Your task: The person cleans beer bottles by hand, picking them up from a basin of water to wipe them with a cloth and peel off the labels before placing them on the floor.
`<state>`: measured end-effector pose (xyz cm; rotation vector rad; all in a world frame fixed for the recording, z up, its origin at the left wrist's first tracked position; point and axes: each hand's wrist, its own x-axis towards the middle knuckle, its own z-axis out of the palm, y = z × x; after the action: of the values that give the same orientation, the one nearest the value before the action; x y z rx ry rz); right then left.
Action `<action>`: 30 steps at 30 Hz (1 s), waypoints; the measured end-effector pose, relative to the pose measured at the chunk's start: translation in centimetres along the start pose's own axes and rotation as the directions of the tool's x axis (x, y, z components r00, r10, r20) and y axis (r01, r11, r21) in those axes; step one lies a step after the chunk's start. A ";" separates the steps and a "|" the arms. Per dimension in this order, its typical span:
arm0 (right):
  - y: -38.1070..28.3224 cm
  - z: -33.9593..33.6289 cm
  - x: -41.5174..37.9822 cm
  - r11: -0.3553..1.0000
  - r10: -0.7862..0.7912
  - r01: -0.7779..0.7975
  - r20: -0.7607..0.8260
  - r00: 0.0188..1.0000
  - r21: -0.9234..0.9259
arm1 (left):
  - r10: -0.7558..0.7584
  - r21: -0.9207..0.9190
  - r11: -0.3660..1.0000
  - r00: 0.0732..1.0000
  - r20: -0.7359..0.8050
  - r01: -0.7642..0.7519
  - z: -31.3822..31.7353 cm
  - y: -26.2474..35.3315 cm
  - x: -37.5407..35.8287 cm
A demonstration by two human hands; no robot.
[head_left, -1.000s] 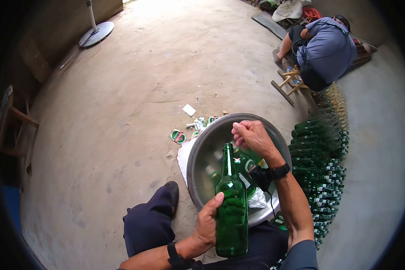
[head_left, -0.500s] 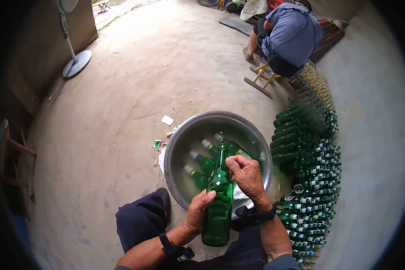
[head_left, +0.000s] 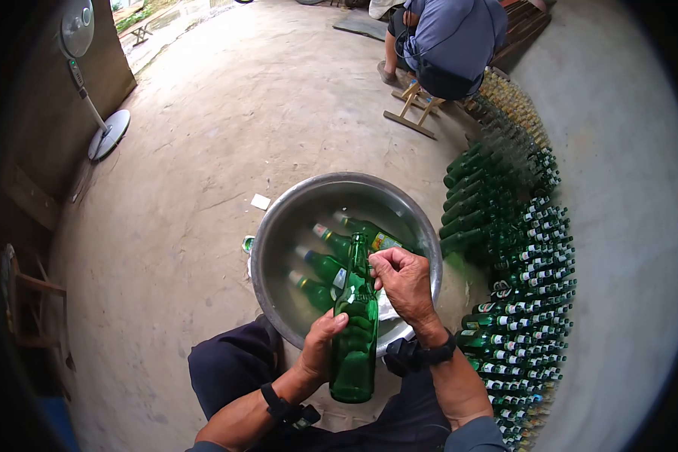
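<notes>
My left hand is wrapped around the body of a green glass bottle, held upright and slightly tilted over the near side of a metal basin. The fingers of my right hand are pinched together beside the bottle's neck; whatever they may hold is too small to make out. In the cloudy water of the basin lie several green bottles, some with labels or foil at the neck. A white scrap shows just behind the held bottle, partly hidden by my right hand.
Rows of stacked green bottles line the wall on the right. Ahead, a person sits on a wooden stool. A standing fan is at the far left, a wooden chair nearer. A white piece lies by the basin.
The camera view has shifted, so the basin and bottles appear further left and slightly higher. My left hand keeps its hold on the bottle; my right fingers have drawn slightly down along its neck.
</notes>
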<state>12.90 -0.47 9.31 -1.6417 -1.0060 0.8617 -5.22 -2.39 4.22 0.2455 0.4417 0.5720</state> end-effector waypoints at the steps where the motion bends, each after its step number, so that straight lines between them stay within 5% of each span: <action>1: -0.1 -0.1 0.0 0.999 0.021 -0.021 -0.012 1.000 0.041 | 0.000 0.002 1.000 1.000 0.001 0.000 -0.2 -0.1 0.0; 30: 0.7 -0.6 -0.5 0.994 0.035 -0.035 0.002 0.999 0.101 | 0.013 0.053 0.998 0.999 0.047 -0.015 0.3 0.1 0.0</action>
<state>13.35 -1.24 8.82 -1.5776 -0.9209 0.9215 -5.15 -2.35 4.48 0.3128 0.4113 0.5675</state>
